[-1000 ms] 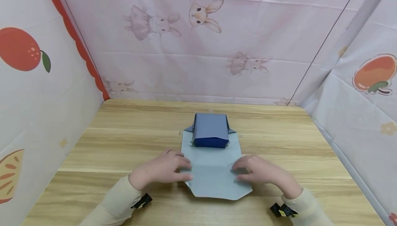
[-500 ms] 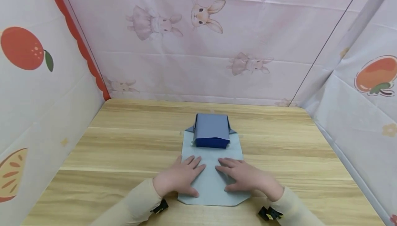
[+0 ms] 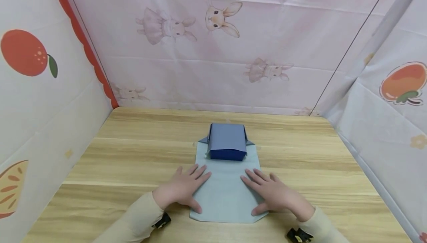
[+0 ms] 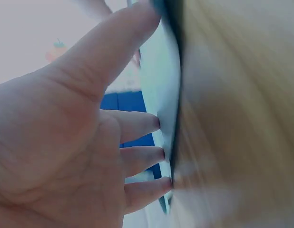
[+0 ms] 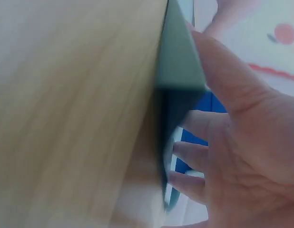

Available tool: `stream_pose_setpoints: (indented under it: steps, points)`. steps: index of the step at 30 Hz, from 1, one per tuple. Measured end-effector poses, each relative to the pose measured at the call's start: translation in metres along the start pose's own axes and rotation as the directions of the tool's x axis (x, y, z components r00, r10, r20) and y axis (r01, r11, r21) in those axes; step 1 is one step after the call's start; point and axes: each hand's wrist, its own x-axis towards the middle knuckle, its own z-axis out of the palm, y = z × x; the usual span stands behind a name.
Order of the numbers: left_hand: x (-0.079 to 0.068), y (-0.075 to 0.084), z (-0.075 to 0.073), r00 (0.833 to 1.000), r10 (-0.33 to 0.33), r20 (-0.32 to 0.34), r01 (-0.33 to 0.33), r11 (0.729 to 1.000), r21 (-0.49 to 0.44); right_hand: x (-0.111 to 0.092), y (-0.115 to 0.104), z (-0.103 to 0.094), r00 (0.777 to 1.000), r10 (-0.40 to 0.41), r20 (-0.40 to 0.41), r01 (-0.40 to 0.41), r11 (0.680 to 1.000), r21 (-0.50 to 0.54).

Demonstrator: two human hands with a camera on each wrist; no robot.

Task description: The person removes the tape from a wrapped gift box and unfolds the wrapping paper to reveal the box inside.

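Note:
A pale blue-green sheet of paper or card [image 3: 227,194] with cut front corners lies on the wooden table. On its far end sits a small blue box [image 3: 228,139] with a greyish-blue top and a dark blue front. My left hand [image 3: 181,187] rests on the sheet's left edge, fingers spread and straight. Opposite it, my right hand [image 3: 273,191] lies on the right edge, also with fingers spread. In the left wrist view the fingertips [image 4: 159,154] touch the sheet's surface. The right wrist view shows the sheet's bent edge [image 5: 180,61] beside the thumb.
The wooden table [image 3: 116,168] extends around the sheet on both sides. Behind it hangs a pink cloth [image 3: 200,83] printed with rabbits. White cloth walls [image 3: 377,109] with fruit prints stand at the left and right. Small triangular flaps [image 3: 203,139] stick out beside the box.
Both hands first moved inward onto the sheet, flattening its front part, then slid apart toward its side edges with fingers spread. The blue box has stayed in place.

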Motion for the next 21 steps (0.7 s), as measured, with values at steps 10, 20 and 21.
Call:
stream_pose_setpoints:
  steps: [10, 20, 21]
  points:
    - [-0.011, -0.017, -0.005, 0.999, -0.041, -0.015, 0.04, 0.997, -0.059, -0.011, 0.026, 0.001, 0.993, 0.115, -0.039, -0.113, 0.992, 0.049]
    - [-0.004, -0.022, -0.004, 0.998, -0.02, -0.057, 0.018, 0.999, -0.051, -0.006, 0.033, -0.006, 0.989, 0.079, -0.124, -0.068, 0.993, 0.092]
    - [-0.002, -0.023, -0.005, 0.997, -0.016, -0.078, 0.012, 0.999, -0.051, -0.004, 0.034, -0.007, 0.986, 0.068, -0.15, -0.055, 0.995, 0.085]
